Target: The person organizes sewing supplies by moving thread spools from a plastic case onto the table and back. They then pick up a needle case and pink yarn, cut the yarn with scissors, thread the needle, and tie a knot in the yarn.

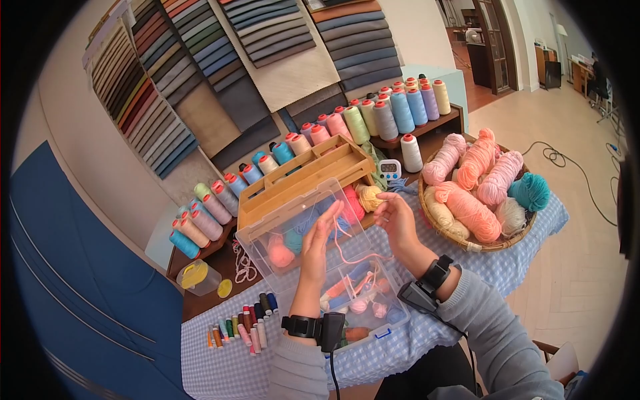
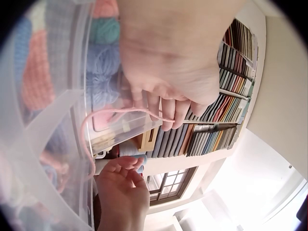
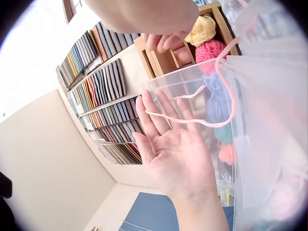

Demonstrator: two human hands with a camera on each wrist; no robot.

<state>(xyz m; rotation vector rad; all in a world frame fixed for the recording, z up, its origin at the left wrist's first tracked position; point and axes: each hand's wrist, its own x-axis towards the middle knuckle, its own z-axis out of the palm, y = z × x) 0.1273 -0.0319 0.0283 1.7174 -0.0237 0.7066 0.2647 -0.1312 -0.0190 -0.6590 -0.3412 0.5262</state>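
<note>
A pink strand of yarn (image 1: 342,250) lies across the fingers of the left hand (image 1: 317,243); in the right wrist view, that palm (image 3: 175,149) faces the camera with fingers extended and the strand (image 3: 211,124) looped over them, a short end hanging behind. The right hand (image 1: 400,227) is raised opposite, apart from the left, its fingers slightly bent; no yarn shows in its fingers. Below both hands is a clear plastic box (image 1: 393,327), its transparent lid (image 1: 267,273) raised, with pink and white yarn pieces (image 1: 359,305) inside.
A wicker basket (image 1: 470,247) of yarn skeins stands at the right. Behind the lid is a wooden organizer (image 1: 307,170) with yarn balls. Rows of thread cones (image 1: 402,112) line the back. Small spools (image 1: 247,323) lie on the checked cloth (image 1: 200,353) at the left.
</note>
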